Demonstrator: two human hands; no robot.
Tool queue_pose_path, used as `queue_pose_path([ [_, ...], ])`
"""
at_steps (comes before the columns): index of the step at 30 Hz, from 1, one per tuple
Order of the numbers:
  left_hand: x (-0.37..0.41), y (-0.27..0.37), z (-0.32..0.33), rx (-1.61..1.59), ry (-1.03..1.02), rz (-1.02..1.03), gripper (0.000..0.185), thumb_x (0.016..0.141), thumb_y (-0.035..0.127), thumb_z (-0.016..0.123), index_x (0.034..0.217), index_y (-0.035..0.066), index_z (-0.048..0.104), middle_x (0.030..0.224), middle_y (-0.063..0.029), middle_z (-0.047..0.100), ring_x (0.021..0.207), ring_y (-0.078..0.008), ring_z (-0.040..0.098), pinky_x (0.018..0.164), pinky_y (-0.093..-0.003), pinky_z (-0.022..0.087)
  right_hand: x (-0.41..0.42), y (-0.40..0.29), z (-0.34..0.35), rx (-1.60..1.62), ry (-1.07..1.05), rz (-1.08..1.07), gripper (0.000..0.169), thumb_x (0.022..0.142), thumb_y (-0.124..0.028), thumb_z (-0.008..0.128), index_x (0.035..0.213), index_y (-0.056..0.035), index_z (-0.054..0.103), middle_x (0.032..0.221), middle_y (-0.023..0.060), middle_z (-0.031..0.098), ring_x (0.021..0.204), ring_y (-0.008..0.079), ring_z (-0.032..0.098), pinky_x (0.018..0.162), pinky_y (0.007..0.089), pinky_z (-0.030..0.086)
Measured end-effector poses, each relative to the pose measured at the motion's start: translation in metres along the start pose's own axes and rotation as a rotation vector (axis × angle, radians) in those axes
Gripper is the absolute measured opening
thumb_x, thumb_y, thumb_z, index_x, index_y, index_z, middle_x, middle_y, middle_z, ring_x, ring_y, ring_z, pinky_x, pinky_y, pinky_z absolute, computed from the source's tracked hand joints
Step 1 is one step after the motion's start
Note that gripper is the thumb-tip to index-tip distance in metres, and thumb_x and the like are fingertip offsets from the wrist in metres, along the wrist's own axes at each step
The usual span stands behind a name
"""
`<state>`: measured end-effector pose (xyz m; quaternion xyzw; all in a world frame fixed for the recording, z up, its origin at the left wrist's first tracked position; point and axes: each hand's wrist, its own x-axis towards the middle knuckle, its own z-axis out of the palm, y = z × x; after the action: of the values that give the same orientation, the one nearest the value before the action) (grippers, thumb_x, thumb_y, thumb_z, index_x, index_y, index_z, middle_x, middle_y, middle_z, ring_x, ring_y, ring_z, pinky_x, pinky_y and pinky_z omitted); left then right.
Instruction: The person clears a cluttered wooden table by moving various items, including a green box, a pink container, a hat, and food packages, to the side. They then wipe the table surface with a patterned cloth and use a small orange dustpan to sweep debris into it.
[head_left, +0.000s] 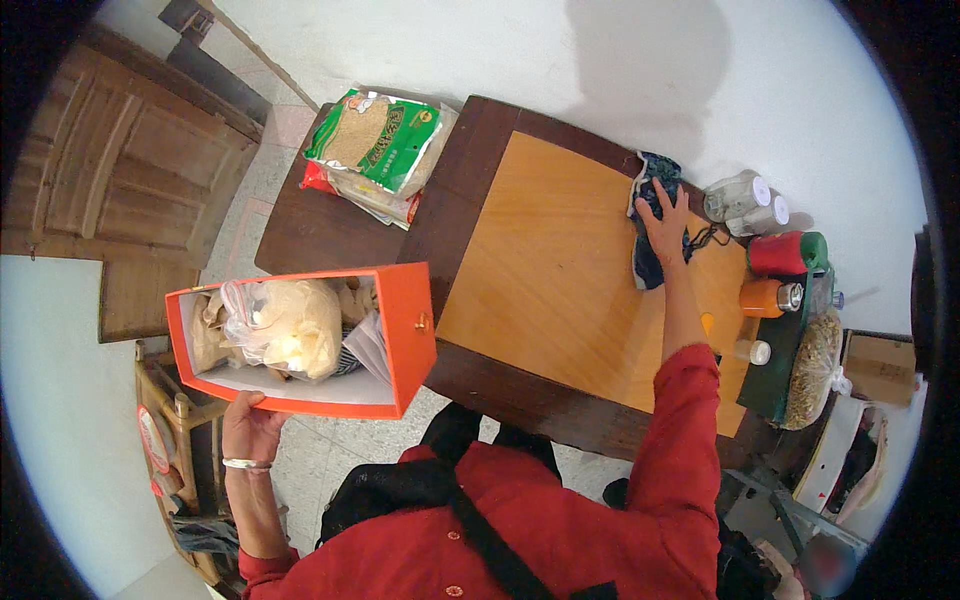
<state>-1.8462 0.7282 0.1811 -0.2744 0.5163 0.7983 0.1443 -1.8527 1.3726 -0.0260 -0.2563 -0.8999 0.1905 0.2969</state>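
My left hand (253, 429) grips the lower edge of an orange drawer-like box (412, 341) with a white lining and a small knob on its end. The box is tilted, its open side facing me. Inside are a knotted clear plastic bag (300, 330) with pale yellowish contents, crumpled brown paper (206, 330) and folded pale paper (367, 349). My right hand (666, 225) lies with fingers spread on a dark blue patterned fabric item (646, 259), on the table near the wall. A black cord (705, 238) trails from this item.
Beyond the wooden table (555, 255), a lower brown surface holds stacked food packages (382, 139). Along the table's right side stand clear jars (739, 196), a red container (780, 253), an orange jar (765, 298) and a bag of dried goods (814, 367). A bamboo rack (187, 420) stands at left.
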Motion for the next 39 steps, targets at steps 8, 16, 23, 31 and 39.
queue_pose_path([
  [8, 0.002, -0.013, -0.002, 0.04, -0.005, -0.015, 0.031, 0.082, 0.003, 0.053, 0.112, -0.005, 0.051, 0.107, -0.0168, 0.06, 0.094, -0.0307, 0.064, 0.072, -0.0442, 0.061, -0.09, -0.132, 0.028, 0.342, -0.35, -0.295, 0.036, 0.066, -0.019, 0.072, 0.1, -0.0094, 0.069, 0.126, 0.016, 0.051, 0.119, 0.0341, 0.044, 0.103, 0.0443, 0.032],
  [16, -0.013, 0.003, 0.005, 0.026, 0.026, 0.018, 0.021, 0.082, 0.003, 0.052, 0.101, -0.004, 0.055, 0.103, -0.015, 0.062, 0.092, -0.0303, 0.064, 0.075, -0.044, 0.06, -0.282, -0.228, -0.008, 0.962, -0.828, -0.498, 0.034, 0.082, -0.018, 0.066, 0.113, -0.0077, 0.057, 0.123, 0.0158, 0.052, 0.124, 0.0339, 0.042, 0.106, 0.0421, 0.031],
  [23, -0.013, 0.007, -0.02, -0.01, 0.01, 0.065, 0.02, 0.081, 0.003, 0.053, 0.099, -0.005, 0.054, 0.101, -0.0159, 0.061, 0.09, -0.0308, 0.064, 0.076, -0.0451, 0.06, -0.09, -0.148, -0.047, 1.059, -0.625, 0.461, 0.039, 0.094, -0.028, 0.049, 0.125, -0.0034, 0.049, 0.116, 0.01, 0.056, 0.107, 0.0228, 0.053, 0.096, 0.0368, 0.04],
  [31, -0.008, -0.006, -0.002, 0.002, 0.017, -0.024, 0.028, 0.081, 0.003, 0.054, 0.108, -0.004, 0.052, 0.104, -0.016, 0.06, 0.091, -0.0311, 0.064, 0.075, -0.0456, 0.06, -0.075, -0.139, 0.004, -0.236, -0.372, -0.077, 0.065, 0.085, -0.058, 0.05, 0.136, -0.018, 0.047, 0.147, 0.02, 0.029, 0.137, 0.0437, 0.018, 0.107, 0.0633, 0.009],
  [39, -0.007, -0.002, -0.003, -0.031, 0.098, -0.02, 0.028, 0.08, 0.002, 0.055, 0.106, -0.005, 0.053, 0.108, -0.0157, 0.06, 0.092, -0.0301, 0.064, 0.073, -0.0444, 0.061, -0.244, -0.201, -0.046, -0.024, -0.561, -0.319, 0.06, 0.081, -0.048, 0.06, 0.133, -0.0187, 0.049, 0.146, 0.0209, 0.028, 0.138, 0.0411, 0.018, 0.105, 0.0661, 0.01],
])
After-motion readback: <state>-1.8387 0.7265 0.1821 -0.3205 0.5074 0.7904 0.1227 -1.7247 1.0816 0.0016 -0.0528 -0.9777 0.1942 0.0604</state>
